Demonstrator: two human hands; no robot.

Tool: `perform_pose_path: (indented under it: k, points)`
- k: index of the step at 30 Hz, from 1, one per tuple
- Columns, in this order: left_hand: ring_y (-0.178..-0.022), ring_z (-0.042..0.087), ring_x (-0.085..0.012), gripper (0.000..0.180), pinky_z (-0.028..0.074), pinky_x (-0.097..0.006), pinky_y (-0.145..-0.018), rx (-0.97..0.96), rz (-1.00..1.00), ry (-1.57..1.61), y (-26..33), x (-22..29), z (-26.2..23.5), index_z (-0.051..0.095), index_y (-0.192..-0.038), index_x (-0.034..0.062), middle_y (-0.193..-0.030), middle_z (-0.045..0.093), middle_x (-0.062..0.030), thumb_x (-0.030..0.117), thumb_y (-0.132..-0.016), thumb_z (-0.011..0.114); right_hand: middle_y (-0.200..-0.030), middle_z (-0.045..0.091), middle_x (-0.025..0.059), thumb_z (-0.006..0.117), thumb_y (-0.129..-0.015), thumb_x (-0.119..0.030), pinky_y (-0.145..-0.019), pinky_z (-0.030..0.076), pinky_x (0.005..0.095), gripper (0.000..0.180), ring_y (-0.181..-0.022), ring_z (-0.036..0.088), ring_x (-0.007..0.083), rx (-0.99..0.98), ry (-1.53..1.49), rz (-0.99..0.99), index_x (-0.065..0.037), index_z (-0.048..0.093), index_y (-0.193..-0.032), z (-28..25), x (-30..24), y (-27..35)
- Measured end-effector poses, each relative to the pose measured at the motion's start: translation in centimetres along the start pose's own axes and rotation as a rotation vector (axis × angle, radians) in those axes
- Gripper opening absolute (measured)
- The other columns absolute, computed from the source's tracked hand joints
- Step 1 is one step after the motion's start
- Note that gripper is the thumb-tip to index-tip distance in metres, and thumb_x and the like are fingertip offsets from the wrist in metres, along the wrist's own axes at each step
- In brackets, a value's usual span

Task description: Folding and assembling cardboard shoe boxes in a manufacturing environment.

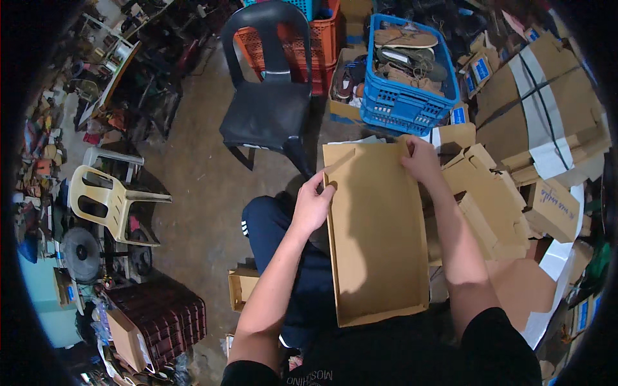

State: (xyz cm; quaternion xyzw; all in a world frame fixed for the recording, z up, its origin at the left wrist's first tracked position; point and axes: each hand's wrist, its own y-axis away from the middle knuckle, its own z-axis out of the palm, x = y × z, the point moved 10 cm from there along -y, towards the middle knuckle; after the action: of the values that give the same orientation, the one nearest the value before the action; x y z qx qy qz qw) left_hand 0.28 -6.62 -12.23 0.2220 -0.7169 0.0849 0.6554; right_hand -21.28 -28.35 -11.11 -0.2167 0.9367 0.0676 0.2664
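A long, shallow brown cardboard box (386,257) lies over my lap, its near end and sides folded up into low walls. At its far left edge my left hand (313,201) pinches a narrow side flap between thumb and fingers. My right hand (421,159) grips the far right corner, its fingers curled over the cardboard edge. The far end looks flat, with a loose strip angled inward by the left hand. My shadow covers part of the box floor.
Ahead stands a black plastic chair (267,116), beside a blue crate (405,96) full of shoes. Flattened cardboard pieces (483,199) and a large strapped carton (534,96) crowd the right. A cream plastic chair (103,199), a fan (82,252) and a dark red crate (161,321) are at left.
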Motion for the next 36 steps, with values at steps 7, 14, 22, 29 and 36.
perform_pose_path:
  k: [7,14,22,29,36]
  points:
    - [-0.079,0.068,-0.014,0.042,0.054,-0.032,-0.079,-0.005,-0.049,-0.023,0.0,-1.1,-0.1,0.064,-0.136,0.0073,-0.096,0.076,-0.0101,0.012,-0.095,0.058,-0.11,0.069,0.0197,0.074,-0.078,-0.008,-0.088,0.054,0.0466,0.033,-0.105,0.066,0.0396,0.022,-0.053,-0.354,-0.001,0.065,-0.109,0.3,-4.8,1.6]
    - [-0.089,0.067,-0.0126,0.045,0.053,-0.028,-0.082,0.05,0.064,0.015,-0.5,-2.6,-1.2,0.06,-0.141,0.0083,-0.117,0.07,-0.0105,0.012,-0.096,0.064,-0.118,0.068,0.013,0.068,-0.087,-0.004,-0.097,0.052,0.0386,0.041,-0.115,0.064,0.0254,-0.111,-0.601,-0.246,-0.003,0.062,-0.128,0.2,-4.8,3.3]
    - [-0.099,0.061,-0.0085,0.038,0.05,-0.026,-0.087,0.04,-0.017,0.415,0.4,-2.0,0.4,0.057,-0.139,0.0083,-0.122,0.064,-0.0022,0.012,-0.102,0.062,-0.129,0.067,0.0069,0.065,-0.094,-0.004,-0.103,0.047,0.0318,0.045,-0.114,0.063,0.015,-0.017,-1.073,-0.043,-0.004,0.059,-0.138,3.3,3.6,5.4]
    - [-0.091,0.059,-0.0062,0.026,0.048,-0.024,-0.084,0.033,-0.018,0.399,-0.7,-4.1,0.3,0.065,-0.12,0.0037,-0.106,0.067,0.0004,0.025,-0.107,0.058,-0.11,0.07,-0.0013,0.066,-0.096,-0.01,-0.09,0.046,0.0243,0.029,-0.102,0.06,0.0077,-0.052,-1.052,-0.005,-0.004,0.071,-0.123,5.4,4.7,5.4]
    - [-0.078,0.057,-0.004,0.031,0.047,-0.023,-0.075,0.104,-0.077,0.213,-1.1,-3.1,-0.8,0.074,-0.098,0.0023,-0.083,0.067,0.0044,0.031,-0.105,0.063,-0.098,0.071,-0.0022,0.078,-0.094,-0.027,-0.081,0.049,0.0239,0.026,-0.09,0.061,0.0055,0.004,-0.842,0.126,-0.003,0.077,-0.105,3.2,3.0,5.4]
